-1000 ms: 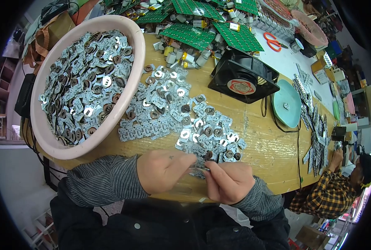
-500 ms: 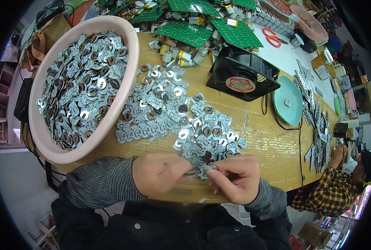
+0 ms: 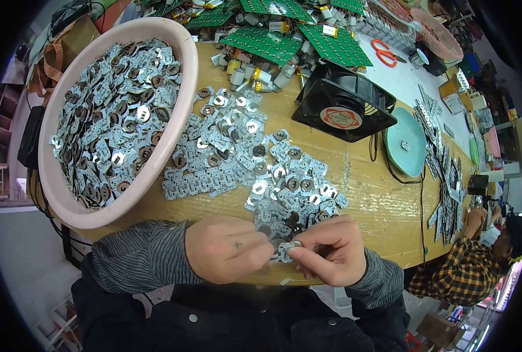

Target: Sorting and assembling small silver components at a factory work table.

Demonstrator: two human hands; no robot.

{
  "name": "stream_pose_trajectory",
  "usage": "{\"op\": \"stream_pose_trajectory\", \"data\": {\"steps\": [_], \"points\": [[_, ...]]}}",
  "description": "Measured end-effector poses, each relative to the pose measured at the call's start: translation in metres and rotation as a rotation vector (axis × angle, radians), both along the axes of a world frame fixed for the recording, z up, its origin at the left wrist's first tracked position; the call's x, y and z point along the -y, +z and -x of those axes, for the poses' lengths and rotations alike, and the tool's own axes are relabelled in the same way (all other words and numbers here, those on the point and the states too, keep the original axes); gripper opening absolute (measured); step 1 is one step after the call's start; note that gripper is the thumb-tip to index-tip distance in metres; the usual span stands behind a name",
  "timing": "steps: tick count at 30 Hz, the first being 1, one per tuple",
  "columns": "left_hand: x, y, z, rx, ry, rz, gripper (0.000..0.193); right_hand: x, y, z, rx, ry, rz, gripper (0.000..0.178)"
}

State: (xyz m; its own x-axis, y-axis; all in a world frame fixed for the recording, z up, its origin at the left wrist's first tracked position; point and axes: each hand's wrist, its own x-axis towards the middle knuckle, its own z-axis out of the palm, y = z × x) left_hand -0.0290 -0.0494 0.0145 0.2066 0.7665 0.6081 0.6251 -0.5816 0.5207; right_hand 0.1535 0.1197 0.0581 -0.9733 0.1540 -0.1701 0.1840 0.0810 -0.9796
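Observation:
My right hand point(image 3: 331, 252) pinches a small pale circuit board point(image 3: 285, 252) between thumb and forefinger, at the near edge of the table. Close by on its left, my left hand point(image 3: 227, 249) is curled shut with its back up; its fingertips and anything in them are hidden. Just beyond both hands spreads a loose pile of similar small boards point(image 3: 293, 183), many with round silver or brown parts. A dark brown piece point(image 3: 293, 220) lies at the pile's near end. Some boards are still joined in a strip point(image 3: 199, 182).
A big pink basin point(image 3: 186, 76) heaped with boards stands at left. Beyond are a black fan point(image 3: 343, 105), a turquoise dish point(image 3: 404, 144), green circuit panels point(image 3: 334, 46) and red-handled pliers point(image 3: 384, 54). Board strips point(image 3: 448, 199) lie at right, near a person in a checked shirt point(image 3: 454, 273).
My left hand has rolled so its knuckles face up, and its fingers have curled further out of sight. My right hand keeps the board, now slightly lower.

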Motion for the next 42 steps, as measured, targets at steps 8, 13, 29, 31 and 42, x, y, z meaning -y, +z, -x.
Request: {"op": "stream_pose_trajectory", "data": {"steps": [8,13,29,31,42], "points": [[0.002,-0.002,-0.002,0.004,0.036,-0.015,0.038,-0.001,-0.001,0.001,-0.022,0.025,-0.021,0.009],[0.001,-0.006,-0.003,-0.046,0.025,-0.038,0.04,0.003,-0.003,-0.002,0.018,-0.052,0.042,0.008],[0.003,0.0,0.0,0.007,0.09,0.031,0.052,-0.003,-0.007,0.004,-0.371,0.004,-0.568,0.017],[0.002,-0.001,-0.001,0.012,0.091,0.031,0.051,-0.003,-0.009,0.004,-0.431,0.079,-0.544,0.019],[0.002,0.0,0.001,0.029,-0.006,0.06,0.04,-0.004,-0.013,0.004,-0.514,0.11,-0.606,0.02]]}}
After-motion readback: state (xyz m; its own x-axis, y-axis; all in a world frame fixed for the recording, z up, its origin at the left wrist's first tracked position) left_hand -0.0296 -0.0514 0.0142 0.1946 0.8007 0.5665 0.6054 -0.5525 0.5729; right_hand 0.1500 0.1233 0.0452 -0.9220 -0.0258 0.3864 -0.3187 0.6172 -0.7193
